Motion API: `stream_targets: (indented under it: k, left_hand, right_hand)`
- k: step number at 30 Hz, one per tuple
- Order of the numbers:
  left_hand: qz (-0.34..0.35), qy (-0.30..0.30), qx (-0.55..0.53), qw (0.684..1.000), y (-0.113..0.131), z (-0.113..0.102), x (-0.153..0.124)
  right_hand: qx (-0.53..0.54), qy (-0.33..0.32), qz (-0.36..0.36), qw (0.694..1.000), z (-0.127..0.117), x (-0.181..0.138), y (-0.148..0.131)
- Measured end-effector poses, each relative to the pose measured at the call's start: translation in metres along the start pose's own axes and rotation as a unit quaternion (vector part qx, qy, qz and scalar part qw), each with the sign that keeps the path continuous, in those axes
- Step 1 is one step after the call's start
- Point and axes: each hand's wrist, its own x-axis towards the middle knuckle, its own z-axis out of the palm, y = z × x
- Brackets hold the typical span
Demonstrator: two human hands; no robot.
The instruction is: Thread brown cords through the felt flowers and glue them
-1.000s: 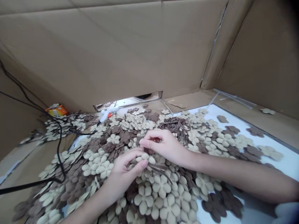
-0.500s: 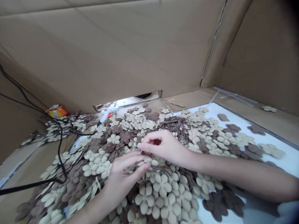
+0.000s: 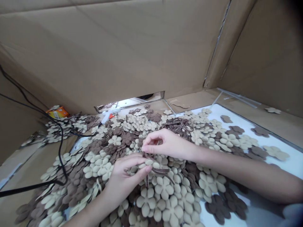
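Note:
My left hand (image 3: 127,173) pinches a cream felt flower (image 3: 151,163) between thumb and fingers, above the heap of flowers. Just above it, my right hand (image 3: 163,145) has thumb and fingertips closed on a brown ribbon (image 3: 144,154) with pale stitched edges. Lengths of this ribbon hang below the held flower and to its right. My fingers hide part of the flower and how the ribbon is joined to it. Cream flowers (image 3: 173,209) and dark brown flowers (image 3: 217,208) lie in a thick pile around both hands.
A tangle of brown ribbon (image 3: 177,126) lies behind my right hand. A white glue gun (image 3: 109,115) rests at the back left near a black cable (image 3: 62,151) and an orange packet (image 3: 57,112). Cardboard walls (image 3: 118,56) enclose the back and sides.
My right hand has moved slightly up and to the right, drawing the ribbon upward from the flower. More of the ribbon now shows. My left hand stays nearly in place.

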Motion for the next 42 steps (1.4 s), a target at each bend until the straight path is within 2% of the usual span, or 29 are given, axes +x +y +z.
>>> stream_targets:
  k: [5, 11, 18, 28, 42]
  left_hand:
    - [-0.029, 0.019, -0.031, 0.999, -0.002, 0.000, 0.001]
    - [-0.078, -0.016, -0.082, 0.993, 0.000, 0.000, 0.000]
    - [-0.040, -0.026, -0.073, 0.996, 0.006, 0.000, 0.004]
    - [-0.035, -0.029, -0.076, 0.996, 0.001, 0.000, 0.002]
    - [0.069, -0.034, -0.070, 0.995, 0.001, -0.001, 0.005]
  right_hand:
    - [0.024, 0.045, 0.014, 0.999, -0.005, 0.003, 0.004]
    - [0.053, 0.094, 0.042, 0.993, -0.020, 0.005, 0.004]
    - [0.055, 0.134, 0.016, 0.989, -0.030, 0.007, 0.002]
    - [0.090, 0.138, 0.020, 0.986, -0.028, 0.006, 0.003]
    - [0.080, 0.157, 0.006, 0.984, -0.034, 0.008, 0.007]
